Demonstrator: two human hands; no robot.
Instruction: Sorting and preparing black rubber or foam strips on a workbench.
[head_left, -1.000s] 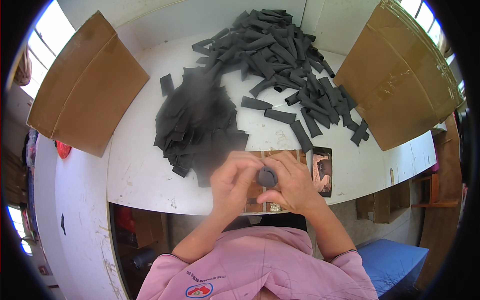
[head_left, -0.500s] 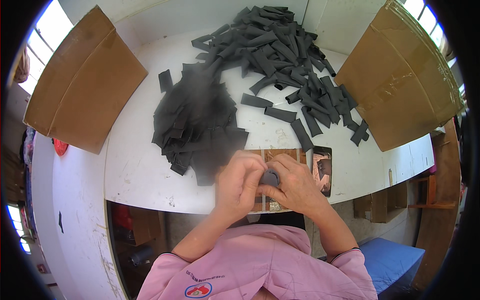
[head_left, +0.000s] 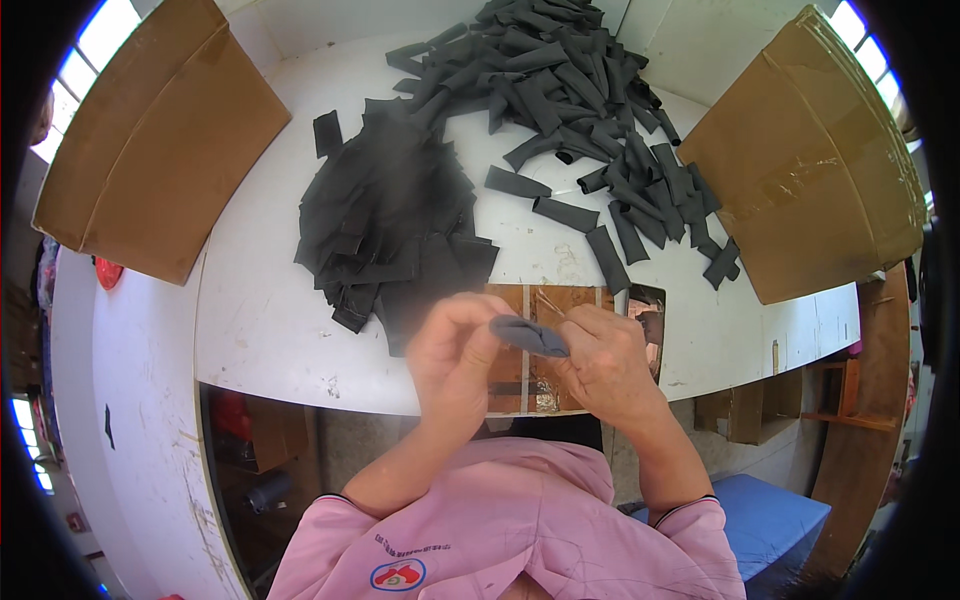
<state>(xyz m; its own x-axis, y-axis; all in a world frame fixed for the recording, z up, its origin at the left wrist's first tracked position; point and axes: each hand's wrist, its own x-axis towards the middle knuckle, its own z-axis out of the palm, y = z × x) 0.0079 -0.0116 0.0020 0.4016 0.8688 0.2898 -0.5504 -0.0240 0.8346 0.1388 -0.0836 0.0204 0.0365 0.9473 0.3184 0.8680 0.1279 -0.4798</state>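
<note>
I can't see the fingertips behind the grey piece (head_left: 530, 336), the hands cover much of the brown board (head_left: 512, 368), the top edge crops the rolled-strip pile (head_left: 570, 75), and both cardboard boxes (head_left: 150, 140) look rim-clipped.

Bare white table (head_left: 270, 300) left of the flat black pile (head_left: 385, 225); cardboard boxes (head_left: 160, 140) flanking both sides.

White worktable (head_left: 260, 330), bright windows (head_left: 110, 30) at both upper corners, blue seat (head_left: 775, 520) lower right.
</note>
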